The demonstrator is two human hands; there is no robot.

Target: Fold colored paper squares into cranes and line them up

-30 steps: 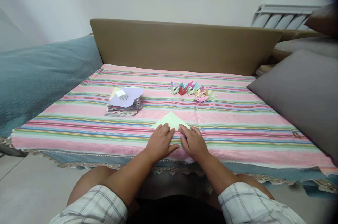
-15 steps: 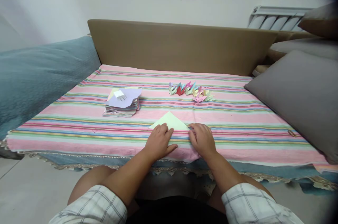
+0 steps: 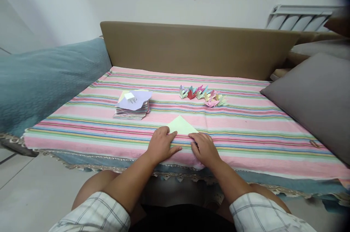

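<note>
A pale green sheet of paper [image 3: 181, 125], folded into a triangle, lies on the striped cloth with its peak pointing away from me. My left hand [image 3: 160, 145] rests over its left corner, fingers on the paper and thumb spread apart on the cloth. At the lower right edge, my right hand [image 3: 205, 147] touches the paper with its fingertips, its thumb apart from the fingers. Both hands hide the side corners of the triangle. Beyond them sits a cluster of small folded paper cranes [image 3: 202, 95] in several colours.
To the left stands a stack of paper sheets [image 3: 131, 115], with a white plug adapter [image 3: 130, 96] on top. A grey cushion [image 3: 314, 97] lies at the right. The sofa back [image 3: 191, 49] rises behind the striped cloth [image 3: 82, 133]. A small brown object [image 3: 314, 143] lies near the cushion.
My right hand has slid left along the paper's lower edge, nearer my left hand. My left hand has shifted toward the left corner. The camera view has turned slightly left.
</note>
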